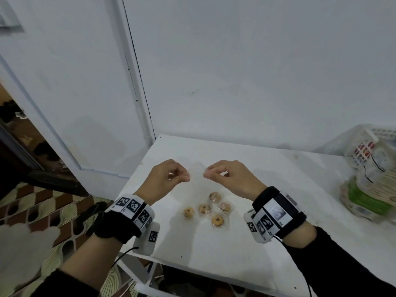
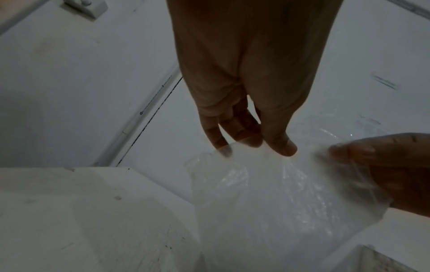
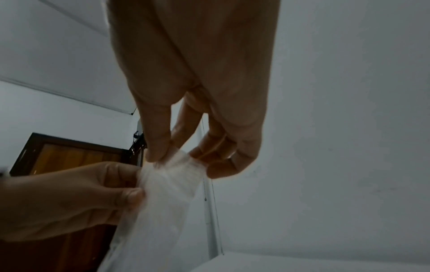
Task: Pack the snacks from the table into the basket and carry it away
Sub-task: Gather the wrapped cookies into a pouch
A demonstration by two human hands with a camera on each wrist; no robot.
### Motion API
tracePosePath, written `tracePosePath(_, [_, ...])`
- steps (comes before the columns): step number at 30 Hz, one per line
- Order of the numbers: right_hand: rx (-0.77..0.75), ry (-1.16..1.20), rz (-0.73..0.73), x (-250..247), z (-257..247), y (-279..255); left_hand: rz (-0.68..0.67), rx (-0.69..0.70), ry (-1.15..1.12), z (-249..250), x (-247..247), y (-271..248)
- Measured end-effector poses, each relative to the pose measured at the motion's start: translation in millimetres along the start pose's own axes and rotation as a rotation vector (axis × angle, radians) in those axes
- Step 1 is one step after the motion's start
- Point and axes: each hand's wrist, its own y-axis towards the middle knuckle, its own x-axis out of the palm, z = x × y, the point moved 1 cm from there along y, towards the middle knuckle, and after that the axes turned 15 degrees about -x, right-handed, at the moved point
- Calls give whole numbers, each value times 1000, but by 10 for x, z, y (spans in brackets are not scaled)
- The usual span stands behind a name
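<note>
Several small wrapped cookies [image 1: 204,208] lie in a cluster on the white table [image 1: 235,258], just below my hands. A thin clear plastic bag [image 2: 267,193] hangs between both hands above the table; it is barely visible in the head view [image 1: 196,169]. My left hand [image 1: 185,175] pinches one side of the bag's top edge between thumb and fingers [image 2: 282,147]. My right hand [image 1: 206,173] pinches the other side, its thumb and fingers [image 3: 158,154] closed on the bunched film [image 3: 167,193]. The two hands are close together. No basket is clearly recognisable.
A translucent white bag stuffed with printed packages [image 1: 370,174] stands at the table's far right. White walls meet in a corner behind the table. Left of the table are a patterned tiled floor [image 1: 53,202] and a dark doorway. The table's left edge lies under my left wrist.
</note>
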Motion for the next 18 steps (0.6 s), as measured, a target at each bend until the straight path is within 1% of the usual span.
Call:
tracePosePath(3, [34,67,-3,-19,-6,-9,3,-15,3,-15,-5,0])
tracePosePath(6, [-16,17,22,-13,-11,28,-4,-7,30,20,26,-18])
tracePosePath(8, [-33,9,50,-9,4,56,-43,-4,18,39,39,-26])
tracePosePath(10, [-36,-15,45,-18,6,79,-103,-26,-20,57,30,-35])
tracePosePath(13, [-56,-48,-50,-25,-17,102,-218,-120,-41,73,1,-40])
tracePosePath(15, [-92,-89,-138,-20,-55,111,-261,-129,-49,79,-24,-19])
tracePosePath(18, [-161,-149,-236,-26,-121,118,-315,-126,-169,68,-84,43])
